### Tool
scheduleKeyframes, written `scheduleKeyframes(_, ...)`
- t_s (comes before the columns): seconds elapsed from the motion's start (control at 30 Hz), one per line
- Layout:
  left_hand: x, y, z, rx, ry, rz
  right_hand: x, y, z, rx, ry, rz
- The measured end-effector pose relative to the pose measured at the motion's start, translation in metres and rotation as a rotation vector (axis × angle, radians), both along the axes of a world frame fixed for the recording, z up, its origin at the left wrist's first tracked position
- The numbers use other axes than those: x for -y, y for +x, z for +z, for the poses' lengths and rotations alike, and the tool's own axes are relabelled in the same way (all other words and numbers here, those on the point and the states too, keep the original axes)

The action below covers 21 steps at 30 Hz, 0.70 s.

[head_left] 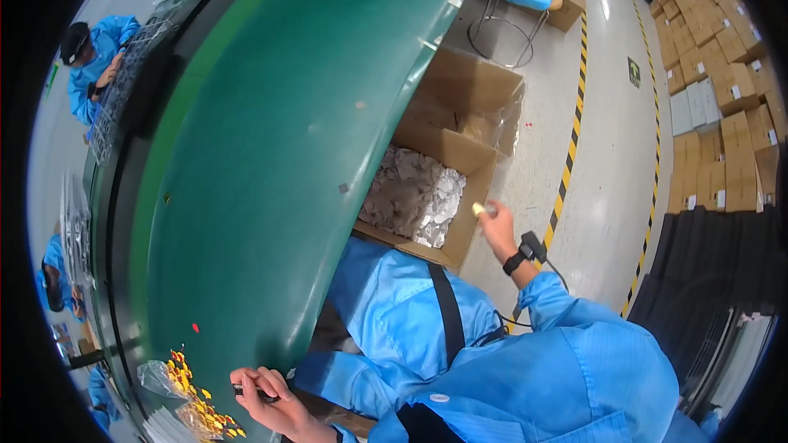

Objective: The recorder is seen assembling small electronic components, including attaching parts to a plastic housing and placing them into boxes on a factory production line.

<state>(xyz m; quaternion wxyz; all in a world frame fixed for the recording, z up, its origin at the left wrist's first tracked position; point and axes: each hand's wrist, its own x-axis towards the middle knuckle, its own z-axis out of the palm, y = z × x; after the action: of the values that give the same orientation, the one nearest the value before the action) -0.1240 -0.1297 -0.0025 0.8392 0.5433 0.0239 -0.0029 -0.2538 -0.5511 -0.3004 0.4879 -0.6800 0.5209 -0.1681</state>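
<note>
Holding a small black object [261,395], the left hand [283,412] is positioned over the near end of the green counter [271,156]; its grip is curled around the object. The right hand [498,231] is located well apart, beside the open carton [479,186], with the fingers bent. A pale yellow item [478,209] shows at its fingertips; whether this grip pinches the item or the item is worn on a finger cannot be told.

Loose yellow and red pieces [185,377] lie left of the left hand, next to a clear plastic bag [154,377]. A single red fragment [195,328] lies apart from them. The carton contains crumpled whitish and silvery scraps [410,197].

Work status, by judgement: under way. The pieces remain loose and the black object is not set down, so handling appears incomplete. No finished unit is identifiable; the quantity done cannot be determined.

Beyond the carton, striped tape [566,172] marks the floor; stacked cartons [714,74] stand farther right.
</note>
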Motion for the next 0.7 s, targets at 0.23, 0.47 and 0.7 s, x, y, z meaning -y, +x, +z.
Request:
scheduleKeyframes(0.23, 0.01, 0.003, -0.002, 0.043, 0.072, -0.013, -0.062, -0.004, 0.005, 0.058, 0.493, 0.042)
scheduleKeyframes(0.47, 0.009, 0.002, -0.006, 0.092, 0.065, 0.009, -0.071, 0.012, -0.038, -0.041, 0.284, 0.148)
scheduleKeyframes(0.7, 0.011, 0.005, -0.01, 0.127, 0.07, -0.003, -0.102, 0.086, 0.01, -0.021, 0.438, 0.093)
